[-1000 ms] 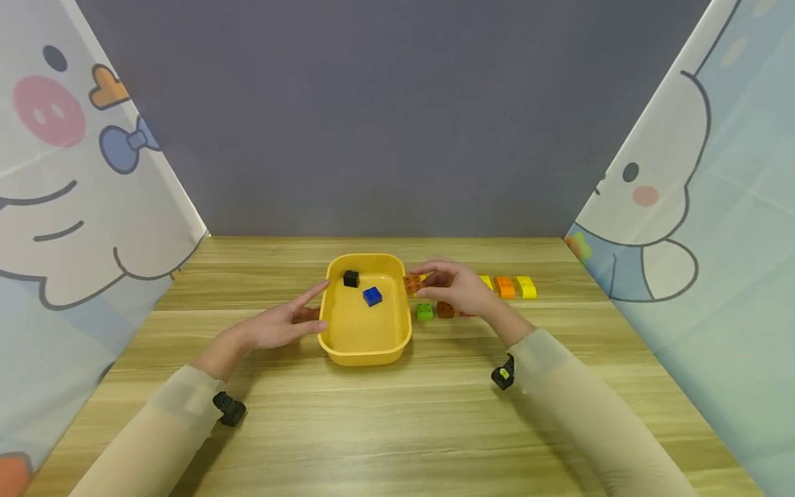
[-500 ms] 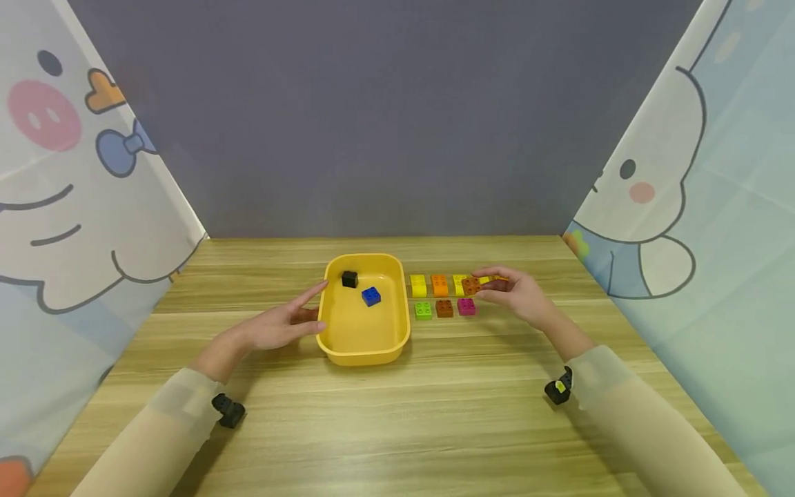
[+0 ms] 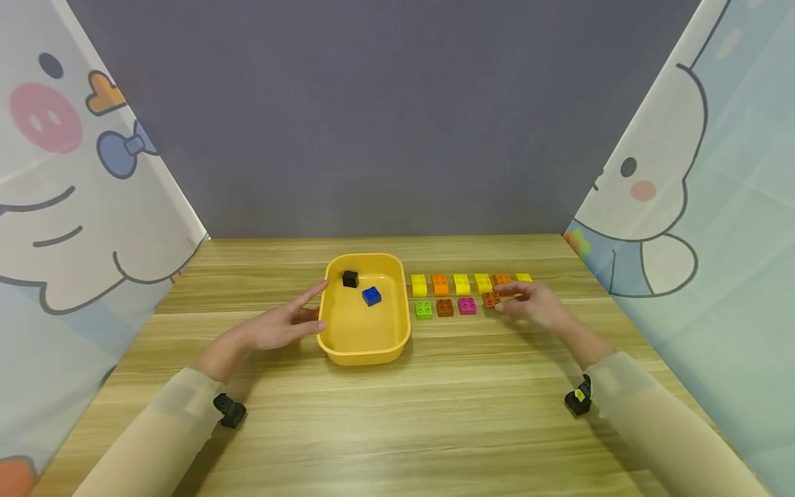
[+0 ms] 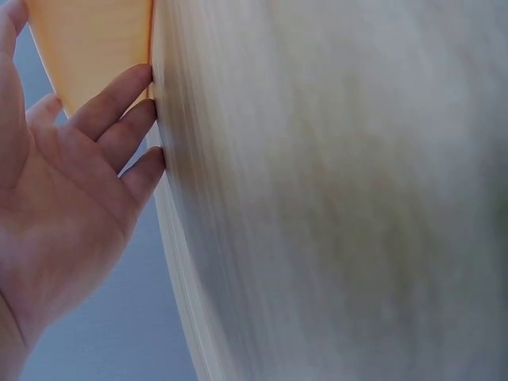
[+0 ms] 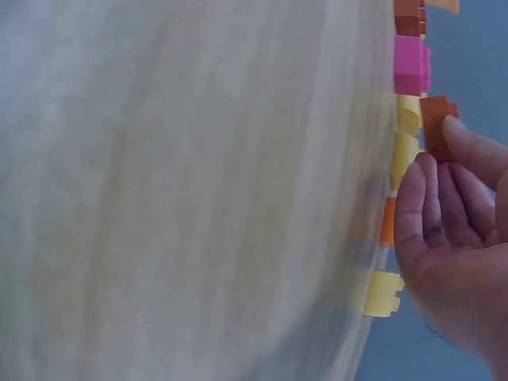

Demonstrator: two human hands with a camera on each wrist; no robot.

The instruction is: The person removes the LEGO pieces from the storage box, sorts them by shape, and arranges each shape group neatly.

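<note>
My right hand (image 3: 535, 306) pinches a brown toy building brick (image 3: 492, 299) between thumb and fingers, just right of a magenta brick (image 3: 467, 306). In the right wrist view the brown brick (image 5: 436, 127) is above the table surface, its lower end by the thumb tip. My left hand (image 3: 276, 326) rests its extended fingers and thumb against the left side of a yellow plastic bin (image 3: 366, 358). Inside the bin lie a black brick (image 3: 350, 279) and a blue brick (image 3: 371, 296). In the left wrist view the left fingers (image 4: 119, 99) touch the bin wall.
Right of the bin is a back row of yellow and orange bricks, among them an orange one (image 3: 440, 284). The front row has a green brick (image 3: 424, 310), another brown brick (image 3: 444, 308) and the magenta one. A grey panel (image 3: 385, 124) stands behind the wooden table (image 3: 373, 428).
My right hand has carried the brown brick from beside the bin's right rim rightward, then lower toward the front row's right end. The left hand has stayed at the bin.
</note>
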